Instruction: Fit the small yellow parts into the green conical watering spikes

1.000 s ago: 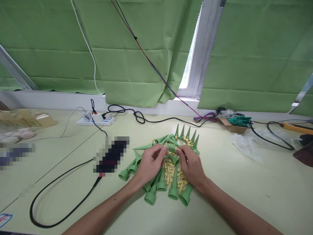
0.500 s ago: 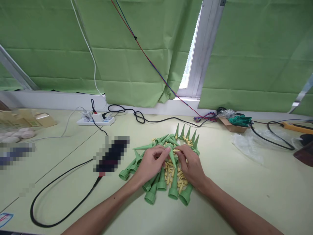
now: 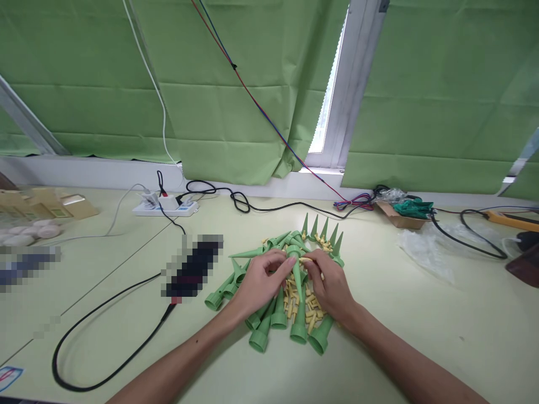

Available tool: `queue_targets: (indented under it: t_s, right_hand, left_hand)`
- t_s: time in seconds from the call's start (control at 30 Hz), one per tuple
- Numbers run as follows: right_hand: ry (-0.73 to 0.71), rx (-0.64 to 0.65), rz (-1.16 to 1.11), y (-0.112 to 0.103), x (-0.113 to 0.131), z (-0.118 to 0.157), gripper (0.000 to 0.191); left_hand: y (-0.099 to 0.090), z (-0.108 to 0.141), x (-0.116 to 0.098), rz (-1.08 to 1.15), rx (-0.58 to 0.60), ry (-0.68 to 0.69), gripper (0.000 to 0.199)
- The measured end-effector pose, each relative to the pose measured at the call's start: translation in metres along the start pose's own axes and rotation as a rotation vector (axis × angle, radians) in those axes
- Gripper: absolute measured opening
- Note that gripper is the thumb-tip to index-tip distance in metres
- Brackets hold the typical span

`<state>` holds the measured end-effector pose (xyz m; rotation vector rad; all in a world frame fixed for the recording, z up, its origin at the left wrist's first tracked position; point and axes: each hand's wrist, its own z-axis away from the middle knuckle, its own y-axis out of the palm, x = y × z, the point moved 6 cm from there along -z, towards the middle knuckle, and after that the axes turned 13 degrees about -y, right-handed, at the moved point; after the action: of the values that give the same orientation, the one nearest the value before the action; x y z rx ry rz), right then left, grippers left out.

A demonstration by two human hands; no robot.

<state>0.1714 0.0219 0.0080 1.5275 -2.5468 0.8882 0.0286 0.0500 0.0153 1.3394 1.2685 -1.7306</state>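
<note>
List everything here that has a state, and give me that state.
Left hand: closed on a green spike, tip toward the person
Right hand: pinching a yellow peg at that spike's side
Upright green spikes: standing, tips up
Lying green spikes: on their sides
Loose yellow pegs: scattered
Power strip: plugs inserted
Cardboard box: open
Green curtains: hanging down, with a gap
</note>
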Motion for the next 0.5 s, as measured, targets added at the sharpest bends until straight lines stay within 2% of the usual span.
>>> queue_targets:
  t_s: [0.5]
  right_hand:
    - [0.078,0.032,0.003,0.0028,-0.0052,0.0043,0.025]
  left_hand:
    - [0.0026,0.0044,-0.0070,-0.060,-0.011,0.038,0.029]
